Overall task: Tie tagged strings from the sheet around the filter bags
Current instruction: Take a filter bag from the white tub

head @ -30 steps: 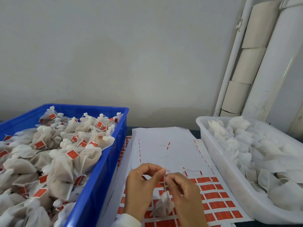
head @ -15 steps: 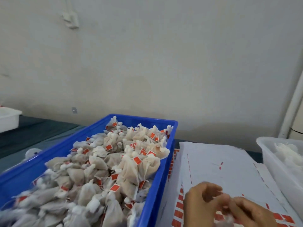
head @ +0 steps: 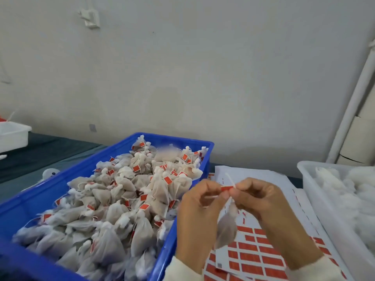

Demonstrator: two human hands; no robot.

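Note:
My left hand [head: 197, 209] and my right hand [head: 261, 201] are raised together over the sheet of red tags [head: 253, 258]. Between their fingertips they pinch a white string with a red tag [head: 226, 188]. A filter bag [head: 228, 226] hangs blurred from the string, below and between the hands. My left fingers curl round one end of the string and my right fingers pinch it at the bag's neck.
A blue crate [head: 180, 230] heaped with tied, tagged bags fills the left. A white tub [head: 316, 189] of untied bags stands at the right edge. Another white tub [head: 14, 134] sits far left on the dark table, and white pipes run up the right wall.
The view has swung left and dipped. Both hands have risen and pulled the string taut, and the bag now hangs between them with the red tag showing.

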